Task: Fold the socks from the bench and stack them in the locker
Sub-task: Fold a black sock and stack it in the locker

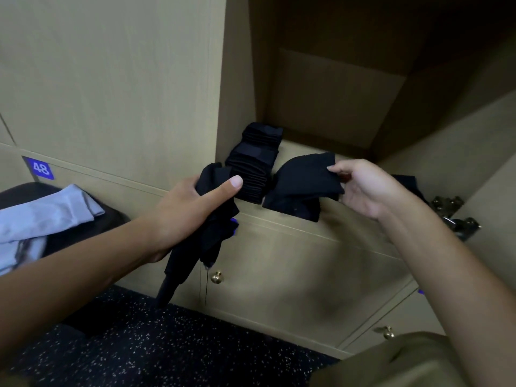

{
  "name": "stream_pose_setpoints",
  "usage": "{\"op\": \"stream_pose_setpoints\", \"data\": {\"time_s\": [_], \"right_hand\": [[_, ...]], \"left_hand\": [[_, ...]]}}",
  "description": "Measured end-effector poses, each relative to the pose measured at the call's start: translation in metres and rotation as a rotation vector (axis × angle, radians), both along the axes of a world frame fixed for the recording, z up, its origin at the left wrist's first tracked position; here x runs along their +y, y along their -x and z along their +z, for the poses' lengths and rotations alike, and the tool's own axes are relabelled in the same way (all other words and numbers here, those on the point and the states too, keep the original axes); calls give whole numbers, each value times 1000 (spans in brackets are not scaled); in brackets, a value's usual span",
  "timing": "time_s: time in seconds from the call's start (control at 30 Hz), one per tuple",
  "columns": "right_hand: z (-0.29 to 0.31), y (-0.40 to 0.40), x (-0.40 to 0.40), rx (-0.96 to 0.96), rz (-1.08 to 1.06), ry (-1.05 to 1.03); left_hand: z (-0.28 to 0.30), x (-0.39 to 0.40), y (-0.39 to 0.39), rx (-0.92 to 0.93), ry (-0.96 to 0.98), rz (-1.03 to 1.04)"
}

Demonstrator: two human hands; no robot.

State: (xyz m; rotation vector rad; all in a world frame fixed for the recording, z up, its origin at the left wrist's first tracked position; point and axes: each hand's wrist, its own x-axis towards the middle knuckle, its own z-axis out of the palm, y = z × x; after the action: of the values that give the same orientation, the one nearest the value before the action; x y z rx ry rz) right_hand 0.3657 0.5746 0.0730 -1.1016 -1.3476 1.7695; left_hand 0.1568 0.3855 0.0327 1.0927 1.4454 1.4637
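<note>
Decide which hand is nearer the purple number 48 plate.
Left. The left hand, gripping black socks, lies right of the purple number 48 plate; the right hand is farther right.

Dim, soft indoor light; locker interior (363, 79) above hands sunk in deep shadow. Black socks' detail lost. Wide-angle bending seen at edges; slight blur throughout.

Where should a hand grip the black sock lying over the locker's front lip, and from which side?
Grip the black sock at its raised top fold, coming from the front right, as the right hand pinches it now. That edge stands free of the locker floor; the left side crowds the folded stack.
</note>
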Motion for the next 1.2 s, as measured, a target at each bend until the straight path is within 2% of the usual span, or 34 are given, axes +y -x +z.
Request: {"op": "stream_pose_setpoints", "data": {"time_s": [0.13,0.2,0.23,0.37,0.4,0.53,0.67,0.83,1.0,1.2], "right_hand": [[-4,-8,12,260,-172,206],[-12,-10,17,266,-234,252],[-17,-11,18,209,-236,249],[-34,-17,23,-282,-129,88],[-35,-20,24,-348,-123,62],[-34,-26,36,-448,-89,10],[-40,-23,46,-631,-90,-204],[-46,-21,59,-602,-40,-380],[-48,-26,69,-528,51,-358],[-49,-22,76,-494,180,-227]], "left_hand": [[-1,3,0,57,-6,-14],[-1,3,-1,54,-4,-19],[-2,3,-1,43,0,-25],[-1,3,-5,14,5,-34],[-1,3,-4,31,6,-26],[-3,3,0,66,25,-32],[-5,2,2,43,36,-38],[-10,2,5,89,42,-41],[-12,2,4,105,53,-30],[-12,2,2,133,70,2]]}}
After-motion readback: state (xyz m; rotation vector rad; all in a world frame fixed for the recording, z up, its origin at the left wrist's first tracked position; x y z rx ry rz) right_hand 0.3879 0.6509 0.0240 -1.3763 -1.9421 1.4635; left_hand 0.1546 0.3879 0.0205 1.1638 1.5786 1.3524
